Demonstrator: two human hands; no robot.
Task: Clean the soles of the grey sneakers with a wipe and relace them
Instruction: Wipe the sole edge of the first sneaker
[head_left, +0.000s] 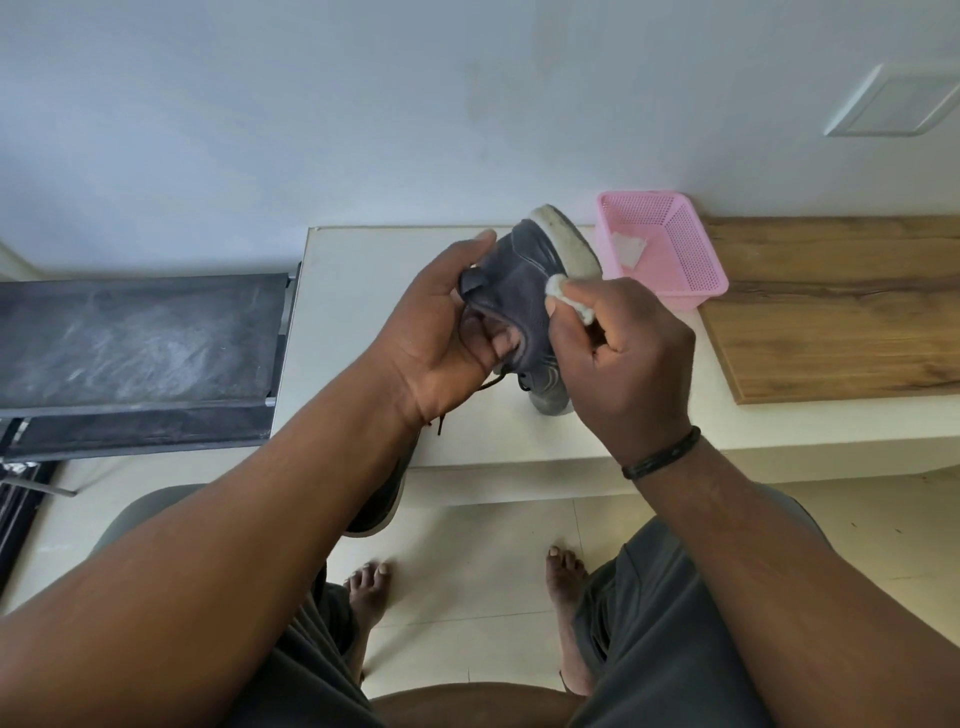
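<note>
While a person sits facing it, a pale ledge runs along the white wall and carries most of the items listed. Dark dusty panel: at the left, butted against the ledge end. Wood-grain board: lying flat on the ledge at the right. Pink perforated basket: between board and shoe, near the wall, with a small white sheet in its bottom. Grey sneaker: raised over the ledge, heel toward the wall, toe resting down on the ledge surface, pale sole edge turned to the right; a dark lace end hangs below the wrist. Second sneaker: mostly hidden under the left forearm, at the ledge's front edge, only part of its grey side and light sole visible. Left hand: fingers curled into the shoe's opening, thumb over the collar, holding it firmly. Right hand: fingertips pinching a bunched white wipe, pressed to the upper beside the sole rim; a black band circles this wrist
</note>
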